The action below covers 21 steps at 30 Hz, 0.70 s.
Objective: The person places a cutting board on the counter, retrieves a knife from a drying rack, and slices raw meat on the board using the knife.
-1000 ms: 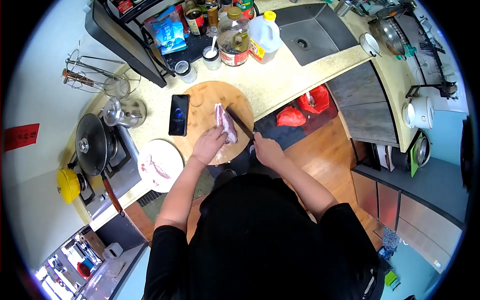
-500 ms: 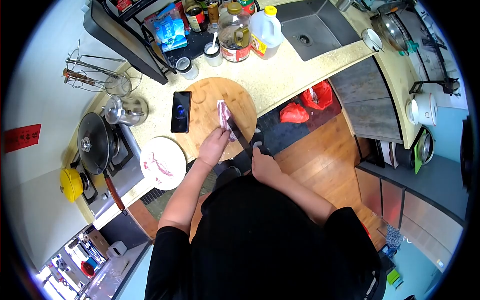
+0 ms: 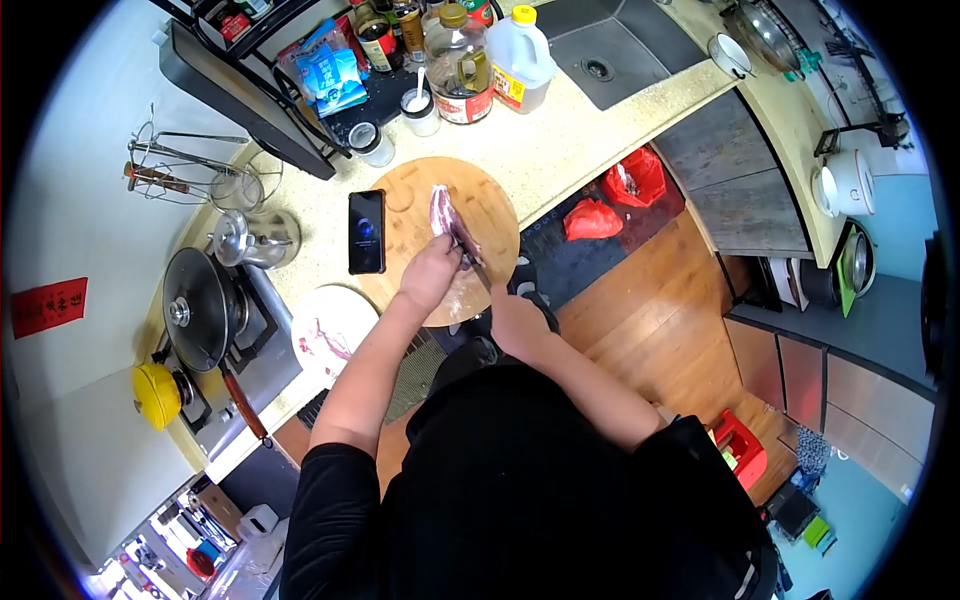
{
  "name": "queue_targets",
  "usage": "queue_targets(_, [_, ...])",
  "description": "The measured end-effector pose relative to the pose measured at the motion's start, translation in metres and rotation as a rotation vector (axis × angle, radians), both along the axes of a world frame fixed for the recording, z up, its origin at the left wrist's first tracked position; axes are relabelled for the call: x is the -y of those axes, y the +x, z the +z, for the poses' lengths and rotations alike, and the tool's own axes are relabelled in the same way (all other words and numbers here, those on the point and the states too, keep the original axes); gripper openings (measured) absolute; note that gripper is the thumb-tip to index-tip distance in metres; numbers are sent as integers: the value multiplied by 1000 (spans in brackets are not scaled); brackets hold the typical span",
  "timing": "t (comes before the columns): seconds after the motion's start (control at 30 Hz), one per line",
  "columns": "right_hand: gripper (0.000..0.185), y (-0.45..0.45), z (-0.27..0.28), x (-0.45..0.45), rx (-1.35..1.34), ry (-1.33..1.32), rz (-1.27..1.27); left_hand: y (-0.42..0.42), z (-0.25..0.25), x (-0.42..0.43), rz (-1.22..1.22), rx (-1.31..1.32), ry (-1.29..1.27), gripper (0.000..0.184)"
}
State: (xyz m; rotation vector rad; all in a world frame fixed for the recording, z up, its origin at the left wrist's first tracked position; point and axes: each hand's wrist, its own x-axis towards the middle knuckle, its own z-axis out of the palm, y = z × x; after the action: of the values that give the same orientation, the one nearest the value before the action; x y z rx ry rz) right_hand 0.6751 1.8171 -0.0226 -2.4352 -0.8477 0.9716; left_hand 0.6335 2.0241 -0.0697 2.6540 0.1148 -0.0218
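A long strip of pink-and-white raw meat (image 3: pixel 447 212) lies on the round wooden cutting board (image 3: pixel 485 195). My left hand (image 3: pixel 431 274) holds the strip near its lower end, fingertips bent onto it. In my right hand (image 3: pixel 519 324) is the handle of a kitchen knife (image 3: pixel 478 270). Its dark blade points up and left, meeting the meat just right of my left fingertips. The blade's edge against the meat is too small to make out. Left of the board is a white plate (image 3: pixel 362 306) with thin pieces of raw meat on it.
A black phone (image 3: pixel 367 232) lies at the board's left edge. Jars and a plastic jug (image 3: pixel 520 62) stand behind, beside the sink (image 3: pixel 640 45). To the left are a steel kettle (image 3: pixel 262 240), a lidded wok (image 3: pixel 195 310) and a yellow pot (image 3: pixel 156 396). Red bags (image 3: pixel 592 220) sit on the floor.
My right hand and the knife have shifted slightly left, and the blade now looks narrower and closer to my left fingers. My left hand still holds the meat. The whole view has turned a little.
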Motion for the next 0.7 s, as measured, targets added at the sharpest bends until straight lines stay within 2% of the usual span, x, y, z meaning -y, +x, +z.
queue_targets(0.07, [21,-4,17,11,-34,-39,-5,4,1,0,29,-7,-30,15])
queue_targets(0.2, [21,-8,6,8,-1,-49,0,-3,-9,6,-53,142,-25,15])
queue_targets(0.33, [21,-7,11,12,3,-93,14,-2,3,-2,-55,9,-91,17])
queue_targets(0.43, [23,-3,28,37,2,-172,65,-6,7,-11,-32,5,-106,19])
queue_targets(0.53, [24,11,21,46,70,-118,23,-16,15,-25,-128,-34,-94,22])
queue_targets(0.7, [21,12,22,52,68,-116,-25,-22,14,-21,-69,10,-191,24])
